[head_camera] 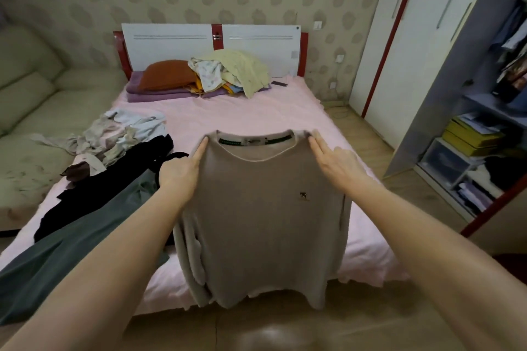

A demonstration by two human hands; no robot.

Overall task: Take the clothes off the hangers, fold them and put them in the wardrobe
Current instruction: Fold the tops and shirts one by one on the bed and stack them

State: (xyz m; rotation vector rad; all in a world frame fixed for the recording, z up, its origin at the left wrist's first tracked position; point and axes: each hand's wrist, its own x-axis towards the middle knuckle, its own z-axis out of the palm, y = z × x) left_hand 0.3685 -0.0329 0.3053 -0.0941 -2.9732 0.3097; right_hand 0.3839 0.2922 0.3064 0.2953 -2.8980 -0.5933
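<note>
A beige long-sleeved sweater (262, 222) hangs in the air in front of me, front side toward me, its hem over the foot of the bed. My left hand (182, 171) pinches its left shoulder and my right hand (336, 162) pinches its right shoulder, forefingers stretched along the top edge. Both sleeves hang folded behind the body. No hanger shows in it. The wardrobe (473, 128) stands open at the right, with hanging clothes and stacked items on its shelves.
The bed with a pink sheet (256, 114) holds a grey garment (74, 251), a black one (114, 188) and a crumpled light pile (119, 137) on its left side. Pillows and more clothes (228, 71) lie at the headboard. A sofa (28, 111) stands at the left.
</note>
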